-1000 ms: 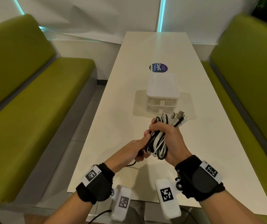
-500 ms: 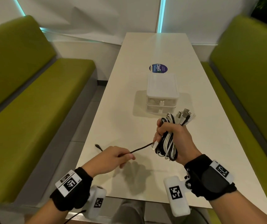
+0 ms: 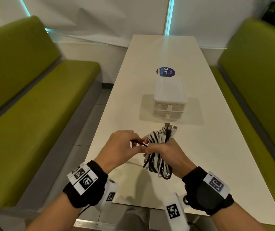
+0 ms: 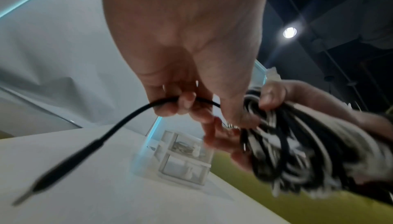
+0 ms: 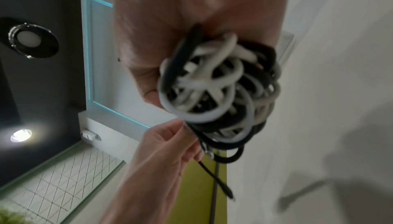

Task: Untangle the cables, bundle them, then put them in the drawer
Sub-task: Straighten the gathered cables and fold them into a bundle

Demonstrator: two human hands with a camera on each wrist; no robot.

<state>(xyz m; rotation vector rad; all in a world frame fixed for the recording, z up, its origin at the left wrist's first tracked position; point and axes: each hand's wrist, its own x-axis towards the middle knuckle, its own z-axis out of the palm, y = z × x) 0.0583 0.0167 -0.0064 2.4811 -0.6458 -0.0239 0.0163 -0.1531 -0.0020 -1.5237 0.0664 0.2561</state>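
My right hand (image 3: 165, 151) grips a coiled bundle of black and white cables (image 3: 157, 161) above the near part of the white table (image 3: 208, 130); plug ends (image 3: 168, 130) stick out of the top. The same bundle (image 5: 217, 89) fills the right wrist view. My left hand (image 3: 121, 147) is right beside it and pinches the loose black cable end (image 3: 138, 142). In the left wrist view that black cable (image 4: 119, 123) runs from my fingers down to a blurred plug. A small white two-drawer box (image 3: 170, 97) stands beyond the hands with both drawers closed.
A round dark sticker (image 3: 165, 72) lies on the table behind the drawer box. Green benches (image 3: 33, 104) line the left side and the right side (image 3: 258, 84). Grey floor shows between the left bench and the table.
My left hand had pulled the black cable end out to the left; now it has come back up against the bundle with the end. The bundle has dropped slightly and tilted forward.
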